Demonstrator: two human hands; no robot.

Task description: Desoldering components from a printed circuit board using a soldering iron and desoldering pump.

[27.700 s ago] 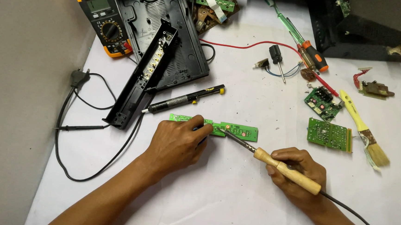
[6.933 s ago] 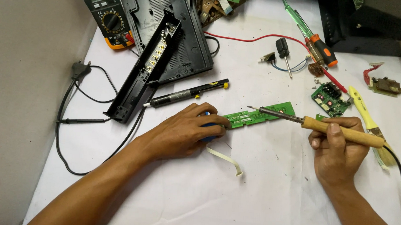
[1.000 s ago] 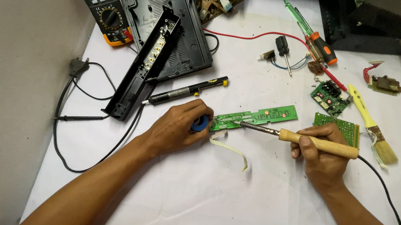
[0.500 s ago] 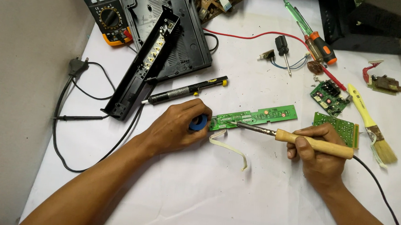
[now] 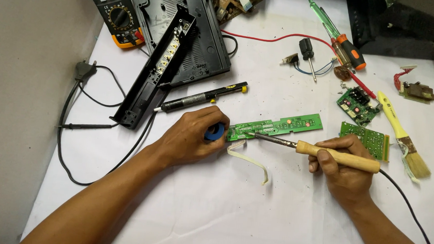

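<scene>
Head view, the only one. The left hand (image 5: 193, 138) is resting on the white table (image 5: 281, 216) with its fingers curled closed around a small blue round object (image 5: 215, 132), probably a solder spool, though most of it is hidden. The fingertips are lying right at the left end of the long green circuit board (image 5: 276, 126); likely this is steadying the strip so it is not sliding under the tool, but whether they are actually touching the board cannot be told.

The right hand (image 5: 343, 167) is gripping the wooden handle of the soldering iron (image 5: 320, 151), fingers wrapped tight, held well back from the hot metal shaft. The iron is lying low and nearly level, its tip meeting the board's left portion, just beside the left fingertips. The board itself is lying flat and slightly slanted, between the two hands, well clear of the right fingers.

A pale ribbon cable (image 5: 249, 159) is trailing from the board's left end toward the near edge. A desoldering pump (image 5: 203, 97) is lying just beyond the left hand. Farther off: a multimeter (image 5: 114, 11), a black housing (image 5: 179, 39), two smaller boards (image 5: 364, 138) and a yellow brush (image 5: 402, 136).
</scene>
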